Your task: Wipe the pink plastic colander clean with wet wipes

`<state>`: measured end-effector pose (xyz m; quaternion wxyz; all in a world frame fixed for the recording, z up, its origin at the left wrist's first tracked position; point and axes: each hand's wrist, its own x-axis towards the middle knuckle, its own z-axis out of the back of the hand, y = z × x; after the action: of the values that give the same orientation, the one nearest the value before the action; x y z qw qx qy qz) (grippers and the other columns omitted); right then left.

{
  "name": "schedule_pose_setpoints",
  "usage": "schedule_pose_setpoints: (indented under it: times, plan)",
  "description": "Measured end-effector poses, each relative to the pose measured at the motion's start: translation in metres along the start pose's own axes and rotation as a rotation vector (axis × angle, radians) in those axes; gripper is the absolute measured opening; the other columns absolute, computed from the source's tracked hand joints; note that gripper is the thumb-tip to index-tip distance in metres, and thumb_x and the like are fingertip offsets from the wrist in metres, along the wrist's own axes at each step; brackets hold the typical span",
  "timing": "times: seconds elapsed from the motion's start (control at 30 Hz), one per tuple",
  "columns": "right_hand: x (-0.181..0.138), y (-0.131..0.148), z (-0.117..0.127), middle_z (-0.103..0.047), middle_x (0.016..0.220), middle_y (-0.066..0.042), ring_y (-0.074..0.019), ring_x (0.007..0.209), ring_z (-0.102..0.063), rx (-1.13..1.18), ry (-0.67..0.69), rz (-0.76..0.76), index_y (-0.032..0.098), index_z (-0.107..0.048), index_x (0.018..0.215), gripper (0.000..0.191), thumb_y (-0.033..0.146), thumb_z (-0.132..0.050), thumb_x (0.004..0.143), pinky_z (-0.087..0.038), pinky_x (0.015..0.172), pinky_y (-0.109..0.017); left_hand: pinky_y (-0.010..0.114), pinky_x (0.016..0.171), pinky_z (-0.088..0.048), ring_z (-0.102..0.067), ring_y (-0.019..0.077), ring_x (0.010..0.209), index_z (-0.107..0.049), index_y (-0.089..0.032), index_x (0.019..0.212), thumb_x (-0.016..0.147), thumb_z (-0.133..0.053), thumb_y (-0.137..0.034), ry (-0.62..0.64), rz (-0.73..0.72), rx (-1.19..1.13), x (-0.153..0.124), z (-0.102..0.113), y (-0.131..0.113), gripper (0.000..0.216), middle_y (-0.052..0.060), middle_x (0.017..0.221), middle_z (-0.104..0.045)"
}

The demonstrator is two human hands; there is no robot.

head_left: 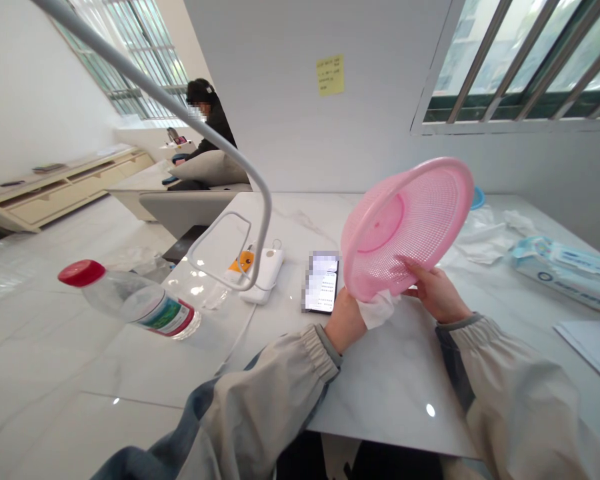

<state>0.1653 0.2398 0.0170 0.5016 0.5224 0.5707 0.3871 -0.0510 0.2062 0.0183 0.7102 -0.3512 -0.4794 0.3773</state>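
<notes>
A pink plastic mesh basket [410,230] is held up tilted over the table, its open side facing partly toward me. My right hand [437,293] grips the basket's right lower wall, some fingertips showing against the mesh. At the bottom rim is my left hand [347,325], closed around a crumpled white wipe [380,309] that hangs out beside it. The basket and the wipe hide most of the left fingers. Just left of the basket, a phone [321,283] with a lit screen lies on the white marbled table [390,380].
A red-capped plastic bottle [135,303] stands at the left. A white curved lamp arm [230,150] crosses above a white device [265,277]. Rightward are crumpled wipes [485,240], a wipes packet [565,270] and paper [593,347]. A person [213,123] sits in the background.
</notes>
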Motion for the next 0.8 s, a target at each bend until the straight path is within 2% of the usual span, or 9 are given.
schedule_pose_setpoints:
  times: [0.07,0.13,0.2,0.27,0.37,0.43,0.5,0.6,0.8]
  plan:
    - [0.0,0.0,0.002,-0.08,0.12,-0.008,-0.026,0.092,-0.079,-0.025,0.032,0.008,0.029,-0.078,0.129,0.044,0.053,-0.078,0.092,-0.071,0.072,-0.041,0.049,0.119,-0.054,-0.072,0.0333,0.127,-0.076,-0.019,0.123,0.093,-0.076,-0.041,-0.011,0.051,-0.078,0.001,0.003,-0.008,0.037,0.015,0.134,-0.077]
    - [0.0,0.0,0.004,-0.077,0.131,-0.008,-0.0294,0.105,-0.079,-0.036,0.067,0.02,0.031,-0.074,0.135,0.046,0.053,-0.073,0.096,-0.072,0.078,-0.046,0.049,0.118,-0.054,-0.072,0.0315,0.125,-0.076,-0.019,0.122,0.094,-0.075,-0.039,-0.004,0.093,-0.139,0.001,0.004,-0.013,0.034,0.014,0.132,-0.078]
    - [-0.001,0.001,0.004,-0.074,0.139,-0.009,-0.0316,0.115,-0.077,-0.018,0.104,0.017,0.031,-0.071,0.14,0.049,0.055,-0.071,0.097,-0.071,0.083,-0.05,0.048,0.115,-0.056,-0.073,0.0294,0.12,-0.077,-0.02,0.112,0.096,-0.069,-0.037,-0.004,0.124,-0.163,0.001,0.004,-0.013,0.025,0.012,0.121,-0.081]
    - [-0.001,0.002,0.003,-0.073,0.14,-0.01,-0.0322,0.116,-0.076,0.023,0.132,0.003,0.031,-0.07,0.141,0.05,0.056,-0.071,0.097,-0.07,0.085,-0.052,0.045,0.109,-0.058,-0.074,0.0271,0.112,-0.076,-0.02,0.098,0.099,-0.064,-0.037,-0.004,0.164,-0.161,0.0,0.002,-0.011,0.021,0.01,0.108,-0.083]
    - [-0.002,0.003,0.001,-0.076,0.134,-0.01,-0.0304,0.11,-0.078,0.086,0.133,-0.003,0.03,-0.073,0.135,0.047,0.053,-0.077,0.094,-0.07,0.084,-0.051,0.036,0.083,-0.06,-0.07,0.0202,0.077,-0.068,-0.021,0.074,0.101,-0.057,-0.044,0.059,0.306,-0.195,-0.003,0.0,-0.008,0.037,0.006,0.075,-0.075]
    - [-0.002,0.003,0.0,-0.078,0.127,-0.009,-0.0285,0.105,-0.079,0.112,0.119,0.01,0.03,-0.075,0.129,0.045,0.052,-0.081,0.091,-0.069,0.083,-0.048,0.03,0.063,-0.051,-0.056,0.0141,0.055,-0.062,-0.02,0.066,0.103,-0.05,-0.052,0.139,0.413,-0.275,-0.004,-0.001,-0.008,0.05,0.002,0.058,-0.063]
    - [-0.002,0.003,0.0,-0.08,0.121,-0.007,-0.0269,0.1,-0.079,0.126,0.097,0.029,0.029,-0.076,0.123,0.044,0.051,-0.084,0.087,-0.069,0.081,-0.045,0.026,0.053,-0.04,-0.045,0.0103,0.047,-0.06,-0.019,0.07,0.102,-0.048,-0.062,0.184,0.478,-0.406,-0.006,-0.001,-0.01,0.055,0.001,0.056,-0.061]
    - [-0.001,0.001,0.0,-0.08,0.119,-0.007,-0.0264,0.097,-0.08,0.115,0.077,0.049,0.028,-0.075,0.122,0.044,0.052,-0.086,0.086,-0.068,0.08,-0.043,0.025,0.047,-0.029,-0.04,0.0084,0.042,-0.059,-0.019,0.079,0.094,-0.055,-0.073,0.201,0.537,-0.583,-0.007,-0.001,-0.013,0.056,0.002,0.059,-0.065]
    - [0.0,0.0,0.0,-0.08,0.123,-0.007,-0.0266,0.103,-0.079,0.088,0.089,0.078,0.03,-0.075,0.125,0.044,0.05,-0.086,0.087,-0.068,0.089,-0.047,0.025,0.042,-0.021,-0.03,0.0068,0.037,-0.049,-0.023,0.061,0.086,-0.062,-0.072,0.182,0.612,-0.637,-0.006,0.001,-0.014,0.057,-0.004,0.042,-0.047]
